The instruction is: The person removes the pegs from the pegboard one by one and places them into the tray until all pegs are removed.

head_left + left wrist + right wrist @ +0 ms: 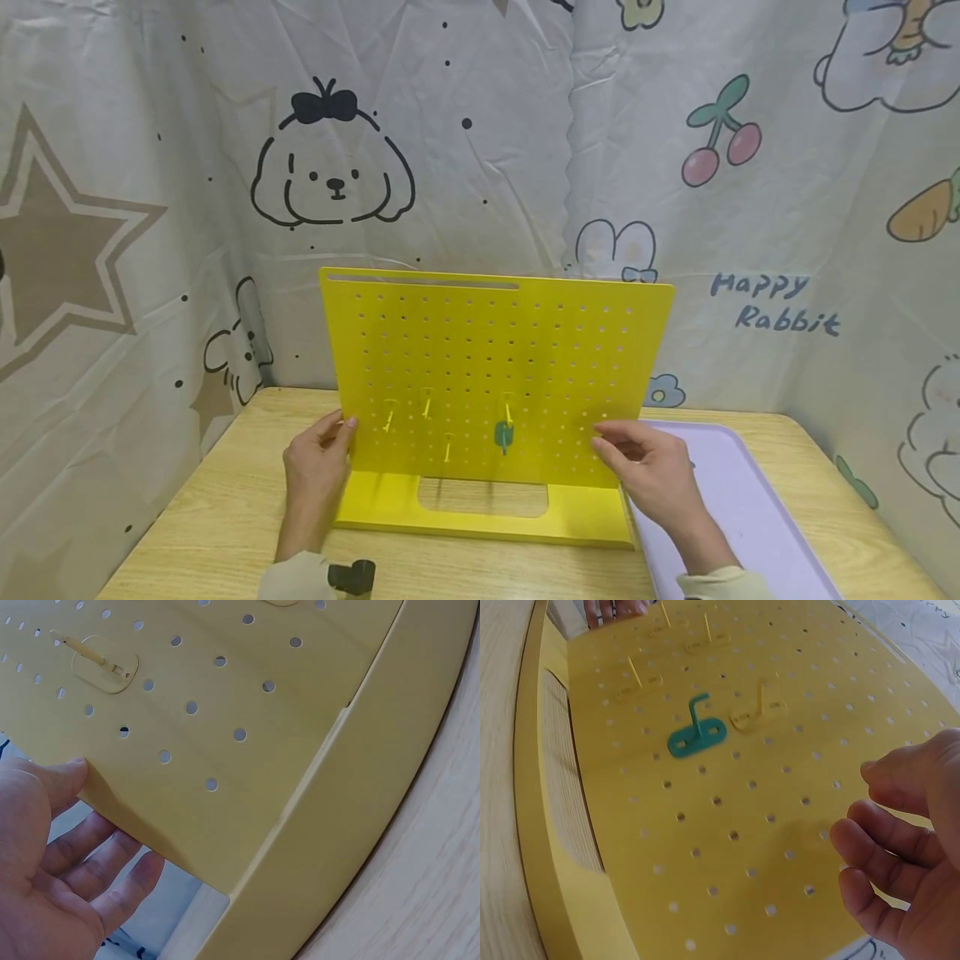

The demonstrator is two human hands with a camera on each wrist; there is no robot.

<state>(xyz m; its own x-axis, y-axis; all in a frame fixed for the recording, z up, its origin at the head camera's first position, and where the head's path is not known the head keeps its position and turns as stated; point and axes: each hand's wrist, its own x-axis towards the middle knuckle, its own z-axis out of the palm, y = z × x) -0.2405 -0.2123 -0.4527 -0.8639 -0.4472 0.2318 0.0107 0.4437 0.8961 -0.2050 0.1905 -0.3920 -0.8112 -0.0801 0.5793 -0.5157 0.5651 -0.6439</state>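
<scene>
A yellow pegboard (487,350) stands on its yellow base. Several yellow hooks (388,416) and one green hook (503,435) sit on its lower half; the green one shows its oval plate and bent peg in the right wrist view. At the board's left edge, my left hand (45,855) grips it, thumb on the front face and the other fingers behind. My right hand (656,471) is by the right edge, fingers loosely bent and holding nothing. In the right wrist view its fingers (874,859) appear in front of the board; contact is hard to tell.
A lilac tray (738,500) lies on the wooden table (225,517) to the right of the board, partly behind my right hand. Patterned cloth (487,125) hangs behind and along both sides. The base has a rectangular cutout at its middle.
</scene>
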